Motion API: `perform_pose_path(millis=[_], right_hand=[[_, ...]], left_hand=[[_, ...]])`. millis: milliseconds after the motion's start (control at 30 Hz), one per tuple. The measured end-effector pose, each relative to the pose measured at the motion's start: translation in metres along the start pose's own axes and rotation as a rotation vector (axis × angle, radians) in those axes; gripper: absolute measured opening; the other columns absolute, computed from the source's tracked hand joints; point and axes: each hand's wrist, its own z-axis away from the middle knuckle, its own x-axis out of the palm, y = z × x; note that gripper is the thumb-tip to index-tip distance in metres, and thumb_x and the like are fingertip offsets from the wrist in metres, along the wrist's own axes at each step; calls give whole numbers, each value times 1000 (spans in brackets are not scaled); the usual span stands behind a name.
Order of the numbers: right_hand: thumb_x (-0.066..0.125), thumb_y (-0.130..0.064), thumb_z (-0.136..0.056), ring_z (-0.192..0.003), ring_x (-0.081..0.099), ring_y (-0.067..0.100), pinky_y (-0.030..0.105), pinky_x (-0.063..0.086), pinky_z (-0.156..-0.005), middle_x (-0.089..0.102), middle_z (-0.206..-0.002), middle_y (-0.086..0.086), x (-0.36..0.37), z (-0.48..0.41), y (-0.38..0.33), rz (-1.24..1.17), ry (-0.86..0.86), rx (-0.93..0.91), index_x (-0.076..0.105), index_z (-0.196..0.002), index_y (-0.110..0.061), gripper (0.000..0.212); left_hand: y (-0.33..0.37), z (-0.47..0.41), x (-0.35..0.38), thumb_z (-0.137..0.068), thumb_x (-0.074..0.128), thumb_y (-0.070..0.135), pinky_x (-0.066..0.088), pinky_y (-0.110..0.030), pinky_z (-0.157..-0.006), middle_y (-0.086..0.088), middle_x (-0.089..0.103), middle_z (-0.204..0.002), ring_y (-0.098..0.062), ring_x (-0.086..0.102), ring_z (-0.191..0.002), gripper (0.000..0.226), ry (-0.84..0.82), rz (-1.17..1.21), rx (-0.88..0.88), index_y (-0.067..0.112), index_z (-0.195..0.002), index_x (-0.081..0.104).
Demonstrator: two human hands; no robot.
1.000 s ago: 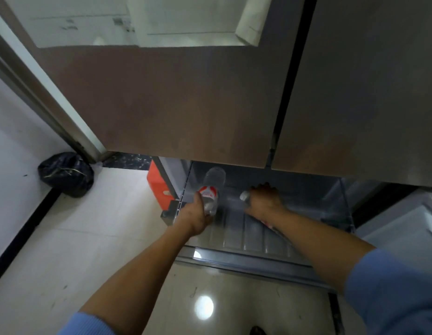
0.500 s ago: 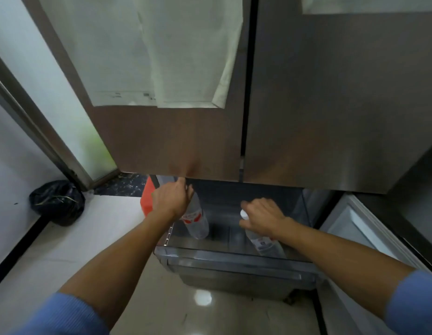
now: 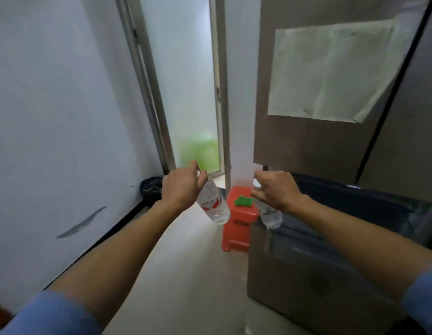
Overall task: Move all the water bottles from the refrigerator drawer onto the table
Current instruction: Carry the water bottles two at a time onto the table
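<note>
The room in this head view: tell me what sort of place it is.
Probably a home kitchen or utility corner. A tall brown refrigerator with papers stuck to its door stands beside a frosted sliding door, and a red plastic stool sits on the tiled floor.

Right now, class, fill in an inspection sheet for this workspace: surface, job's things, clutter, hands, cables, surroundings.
Surface: no table in view; pale tiled floor.
Job's things: two clear plastic water bottles, red-labelled one and another, both held by the neck, hanging bottom-down; brown refrigerator drawer open.
Clutter: red plastic stool with green item; black bag.
Hands: left hand and right hand each closed on a bottle.
Cables: nothing seen.
Surroundings: white wall, frosted door, paper sheet on refrigerator.
</note>
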Motion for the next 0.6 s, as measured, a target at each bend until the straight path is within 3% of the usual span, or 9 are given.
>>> perform_pose_path(millis=[233,400,600], right_hand=[[52,-48,-87,-83,63,37,37,42,-65,68,-92,17,41,-49,-206,-101,-35,-171,53,-92,-12,36],[50,-51,-89,-76,63,28,31,39,-61,68,-90,9,77,-79,-363,-208,-87,-427,48,-88,-16,34],[50,-53,-90,-79,64,26,32,47,-65,69,-96,7,134,-121,-558,-348,-156,-694,54,-99,-15,39]], left_hand=[[-183,124,-79,-98,34,45,44,-37,-67,-9,68,-93,-31,62,-83,36,-95,-259,-246,14,-103,53],[-302,225,-125,-99,35,44,35,-34,-65,-9,68,-98,-31,63,-90,36,-112,-374,-517,15,-111,53],[-430,330,-172,-99,34,48,48,-30,-66,4,59,-79,-13,56,-68,33,-159,-448,-815,21,-101,52]])
